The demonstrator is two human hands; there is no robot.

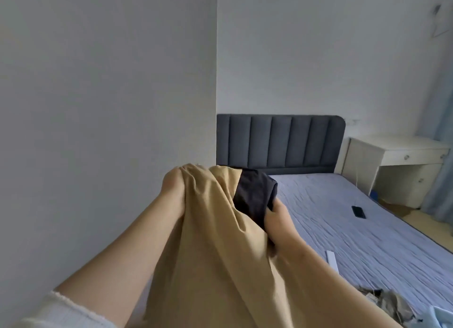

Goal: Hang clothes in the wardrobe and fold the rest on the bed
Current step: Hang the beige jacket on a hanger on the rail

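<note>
Your white ribbed left cuff [63,310] leads to your left hand [175,188], bunched round one edge of the tan cotton garment [220,254]. Your right hand [277,219] clutches the other edge with a dark navy cloth [255,195], held up before the lilac quilted bed [343,217]. That dark piece looks loosely caught and may slip, and the trailing tan length could snag the crumpled grey garment [389,305].
</note>
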